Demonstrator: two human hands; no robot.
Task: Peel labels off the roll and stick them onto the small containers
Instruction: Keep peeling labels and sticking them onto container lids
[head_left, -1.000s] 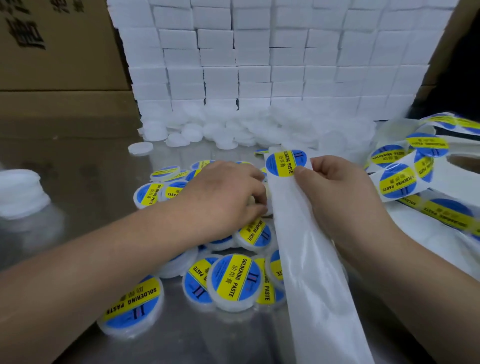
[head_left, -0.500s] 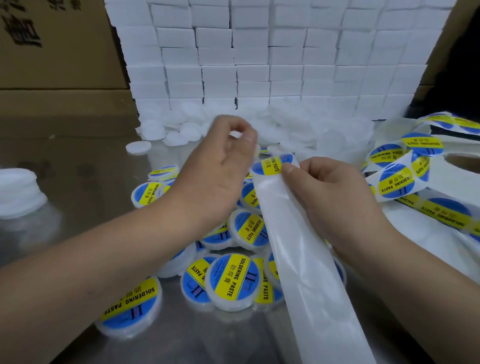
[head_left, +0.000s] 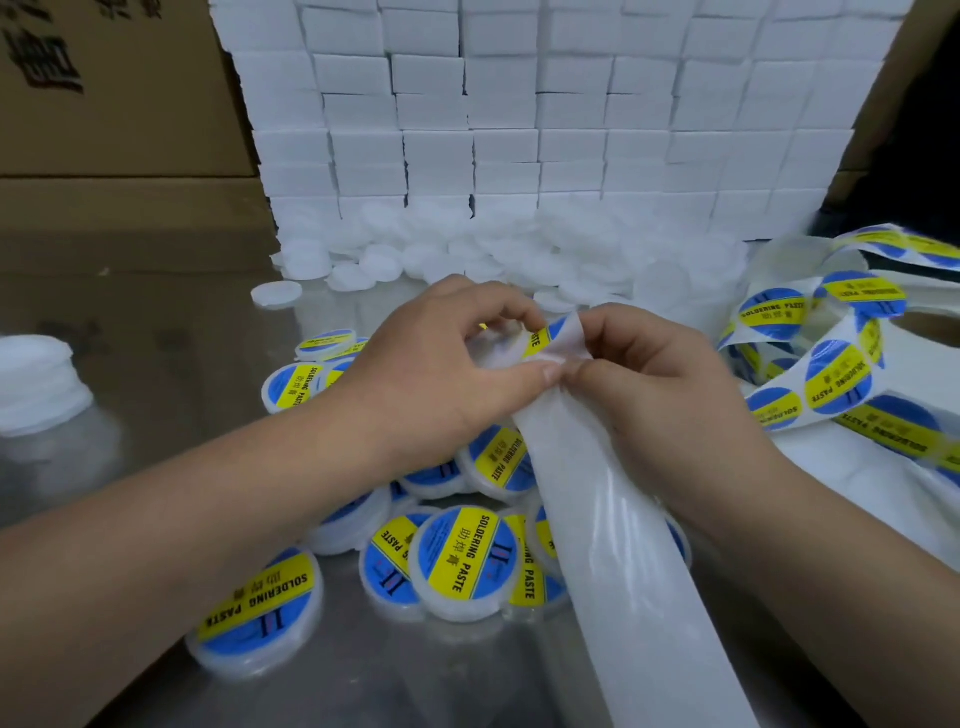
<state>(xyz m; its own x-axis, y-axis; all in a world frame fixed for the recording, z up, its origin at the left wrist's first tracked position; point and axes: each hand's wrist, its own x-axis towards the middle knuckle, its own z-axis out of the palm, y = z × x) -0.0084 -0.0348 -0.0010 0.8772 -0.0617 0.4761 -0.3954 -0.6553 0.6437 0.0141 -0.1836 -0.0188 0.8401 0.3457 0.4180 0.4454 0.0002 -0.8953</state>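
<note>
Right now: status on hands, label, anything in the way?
Left hand grips a blank container. Right hand pinches the strip, label partly peeled, at the container. Labelled pile below, not blocking.

Blue-yellow label (head_left: 546, 336) part-peeled at end of white backing strip (head_left: 613, 545), beside blank container (head_left: 494, 349); labelled containers (head_left: 462, 561) piled beneath.

Labels (head_left: 465, 558) are blue with a yellow band and dark print; tubs (head_left: 353, 274), boxes (head_left: 571, 104) and liner (head_left: 623, 571) are white.
</note>
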